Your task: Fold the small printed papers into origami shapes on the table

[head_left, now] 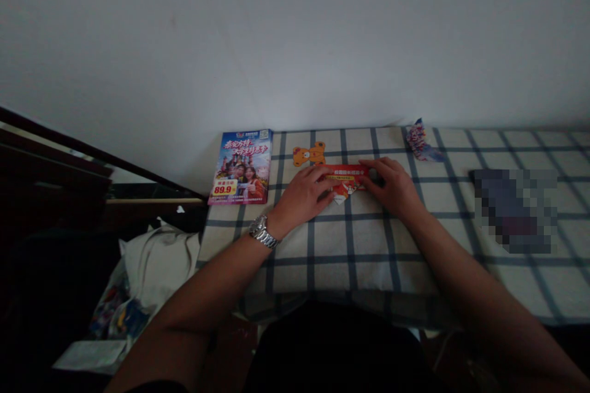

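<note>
A red printed flyer [346, 186], folded so that its lower part narrows to a point, lies on the checked cloth between my hands. My left hand [310, 191], with a metal watch on the wrist, holds the flyer's left end, its fingers resting over the paper. At the other end, the thumb and fingers of my right hand [391, 183] grip the flyer's upper right corner. An orange bear-shaped cut-out or print [310, 154] is just behind my left hand. Left of it lies a stack of colourful flyers [242, 166] marked 89.9.
A checked cloth [322, 264] covers the surface, which meets a white wall [295, 43]. Crumpled colourful paper or wrapping [419, 141] sits at the back right. A blurred dark object [514, 212] lies farther right. Pale bags [159, 258] stand below on the left.
</note>
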The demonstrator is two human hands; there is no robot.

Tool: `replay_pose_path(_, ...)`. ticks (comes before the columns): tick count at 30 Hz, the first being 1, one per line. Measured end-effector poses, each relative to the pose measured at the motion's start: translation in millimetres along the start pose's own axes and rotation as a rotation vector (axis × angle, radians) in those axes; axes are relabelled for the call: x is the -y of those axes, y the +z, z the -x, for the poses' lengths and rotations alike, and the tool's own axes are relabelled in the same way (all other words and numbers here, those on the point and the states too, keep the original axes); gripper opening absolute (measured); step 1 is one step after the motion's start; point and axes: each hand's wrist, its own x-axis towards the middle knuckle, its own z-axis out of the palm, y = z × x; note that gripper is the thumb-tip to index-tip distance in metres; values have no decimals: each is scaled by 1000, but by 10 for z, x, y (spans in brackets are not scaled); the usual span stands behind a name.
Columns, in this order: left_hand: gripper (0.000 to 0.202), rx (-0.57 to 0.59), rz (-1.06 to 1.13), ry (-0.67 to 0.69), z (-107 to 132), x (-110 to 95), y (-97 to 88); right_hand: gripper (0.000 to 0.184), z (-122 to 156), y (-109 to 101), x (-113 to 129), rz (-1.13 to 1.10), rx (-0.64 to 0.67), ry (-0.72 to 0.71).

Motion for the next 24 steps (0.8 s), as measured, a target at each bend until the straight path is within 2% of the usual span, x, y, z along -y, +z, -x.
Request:
replay_pose_path(8, 22, 8, 19, 1, 5, -4, -8, 37, 0, 17, 1, 59, 2, -61)
replay_pose_path(14, 22, -8, 57, -25, -9, -25, 8, 37, 6, 56, 2, 52, 76, -92)
replay_pose_path(19, 39, -68, 1, -128, -12, -33, 41, 38, 5, 68, -1, 56, 78, -95)
replay_pose_path(24, 48, -45, -39, -170, -23, -1, 56, 38, -4, 61, 13, 63, 81, -109)
